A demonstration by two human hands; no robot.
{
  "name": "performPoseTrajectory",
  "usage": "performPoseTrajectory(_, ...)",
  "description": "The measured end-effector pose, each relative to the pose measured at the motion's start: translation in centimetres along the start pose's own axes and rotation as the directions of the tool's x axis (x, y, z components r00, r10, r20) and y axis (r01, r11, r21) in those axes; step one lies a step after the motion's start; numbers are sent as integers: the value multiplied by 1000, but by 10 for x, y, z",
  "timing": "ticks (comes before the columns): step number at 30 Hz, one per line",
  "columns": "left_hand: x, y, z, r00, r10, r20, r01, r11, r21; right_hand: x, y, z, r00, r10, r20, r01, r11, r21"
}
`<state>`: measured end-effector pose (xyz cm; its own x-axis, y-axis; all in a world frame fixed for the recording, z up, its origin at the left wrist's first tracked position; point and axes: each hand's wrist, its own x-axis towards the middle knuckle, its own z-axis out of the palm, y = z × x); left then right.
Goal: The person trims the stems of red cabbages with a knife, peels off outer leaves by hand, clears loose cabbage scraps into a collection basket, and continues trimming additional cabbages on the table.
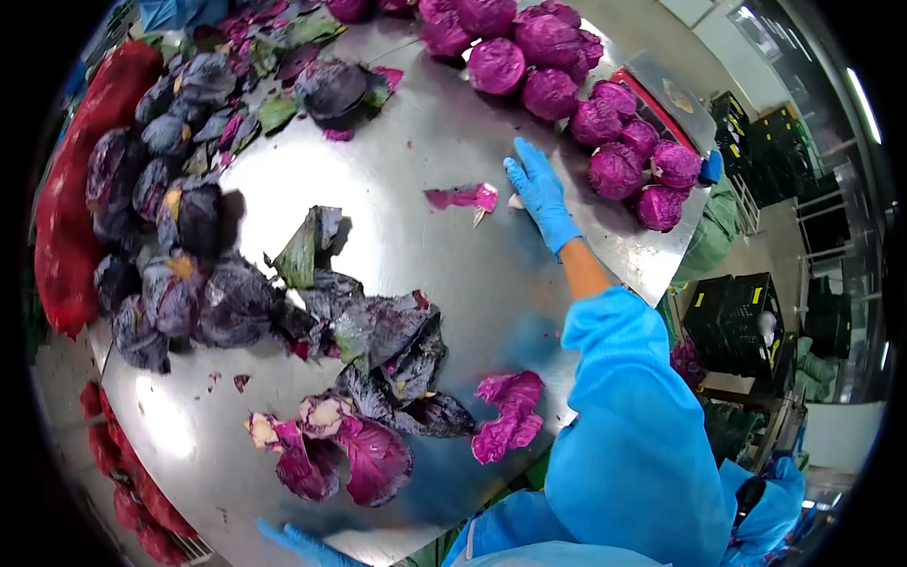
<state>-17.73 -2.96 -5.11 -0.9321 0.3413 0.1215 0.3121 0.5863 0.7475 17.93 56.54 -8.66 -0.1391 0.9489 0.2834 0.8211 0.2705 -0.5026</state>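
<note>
My right hand [540, 192], in a blue glove, lies with fingers stretched out over the steel table [397, 236]. Close to its left edge are a small whitish piece [515, 201] and a torn purple leaf scrap [463, 197]. Beyond its fingertips stand peeled red cabbages [551, 93], bright purple and heaped together. My left hand [307, 545], also gloved, shows only partly at the bottom edge, with its visible fingers extended. Above it lie cut stem ends with purple leaves [326, 444]. Neither hand appears to hold anything.
Unpeeled dark cabbages [189, 217] and loose outer leaves [387, 335] cover the table's left side. A full red net sack [80, 189] lies along the far left edge. Black crates [735, 321] stand on the floor at right. Another person's blue sleeve [770, 506] shows at lower right.
</note>
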Motion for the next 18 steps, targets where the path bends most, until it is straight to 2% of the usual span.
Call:
performPoseTrajectory(1, -8, 36, 21, 999, 12, 42, -10, 998, -55, -3, -1, 14, 998, 9, 56, -1, 990, -144)
performPoseTrajectory(2, -16, 73, 40, 996, 24, 84, -14, 994, -111, -9, -19, 21, 993, -49, 111, 61, 992, -109)
performPoseTrajectory(3, -7, 64, 44, 974, 142, 177, -169, 974, 149, -15, -49, 27, 975, -120, 185, 131, 990, -48)
performPoseTrajectory(4, -9, 93, 76, 986, 53, 155, -68, 994, 91, -19, -66, 34, 943, -257, 211, 276, 959, -68)
performPoseTrajectory(5, -6, 109, 90, 953, 185, 239, -151, 977, -152, -25, -97, 32, 891, -350, 291, 384, 921, -70)
performPoseTrajectory(6, -3, 117, 111, 943, 247, 224, -217, 964, -153, -35, -138, 29, 772, -475, 422, 465, 875, 135)
performPoseTrajectory(7, 6, 146, 118, 898, 322, 301, -405, 871, 276, -52, -173, 31, 624, -594, 507, 500, 803, 326)
performPoseTrajectory(8, 2, 139, 135, 909, 309, 281, -407, 803, 434, -85, -183, 77, 516, -780, 355, 690, 624, 368)
performPoseTrajectory(9, 10, 150, 138, 912, 278, 303, -380, 852, 361, -118, -218, 86, 384, -874, 297, 793, 477, 378)
performPoseTrajectory(10, 18, 133, 136, 914, 348, 209, -394, 884, 250, -148, -245, 124, 409, -842, 350, 588, 537, 605)
performPoseTrajectory(11, 17, 109, 136, 944, 319, 82, -322, 947, 18, -161, -276, 141, 309, -875, 373, 551, 485, 679)
performPoseTrajectory(12, 20, 98, 125, 933, 350, 80, -355, 933, 58, -174, -305, 159, 205, -897, 392, 496, 440, 748)
performPoseTrajectory(13, 19, 93, 119, 919, 357, 169, -372, 926, 64, -155, -306, 146, 34, -913, 407, 665, 325, 672)
performPoseTrajectory(14, 20, 84, 110, 854, 502, 140, -517, 848, 117, -159, -321, 123, 29, -852, 523, 720, 380, 580)
performPoseTrajectory(15, 24, 78, 94, 833, 525, 175, -545, 834, 88, -164, -331, 101, 29, -790, 613, 763, 414, 497)
performPoseTrajectory(16, 17, 55, 80, 834, 538, 127, -542, 840, -2, -171, -310, 84, 149, -911, 385, 566, 398, 722)
performPoseTrajectory(17, 11, 37, 66, 830, 553, 72, -547, 832, -92, -171, -298, 58, 262, -957, 124, 595, 261, 760)
performPoseTrajectory(18, 6, 23, 46, 826, 560, -55, -563, 817, -125, -169, -296, -2, 339, -923, 184, 552, 353, 756)
